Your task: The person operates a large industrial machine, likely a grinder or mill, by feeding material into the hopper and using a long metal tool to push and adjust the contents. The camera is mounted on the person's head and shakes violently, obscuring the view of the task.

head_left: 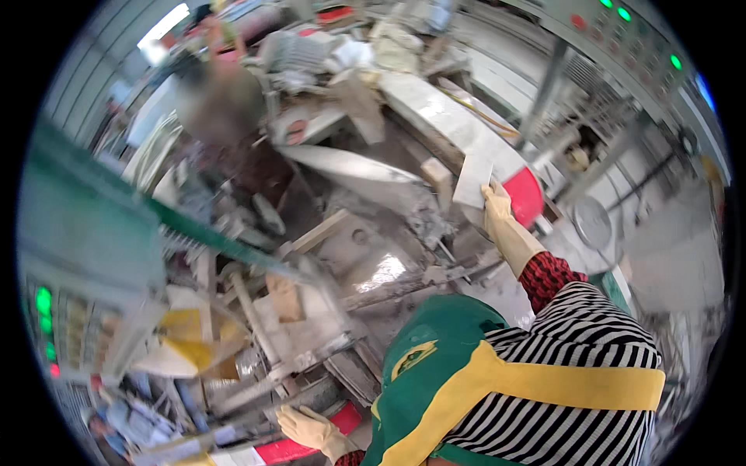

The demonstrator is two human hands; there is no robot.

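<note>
Both my hands wear cream rubber gloves. My right hand (pixel 505 221) reaches out to the right, its fingers closed on the edge of a flat white tile (pixel 471 180). That tile lies at the near end of a long white conveyor-like surface (pixel 435 109), beside a red curved end piece (pixel 525 196). Low in the view, my left hand (pixel 309 429) has its fingers stretched out and holds nothing I can see. It is beside a red and white strip (pixel 284 450); whether it touches the strip, I cannot tell. Blur hides finer detail.
Green-framed control panels with lit buttons stand at left (pixel 85 311) and upper right (pixel 622 46). A wet, dusty machine bed (pixel 365 252) lies between my hands. Another person (pixel 221 101) is at the upper left. Loose wooden pieces (pixel 322 231) and rags (pixel 396 46) lie around.
</note>
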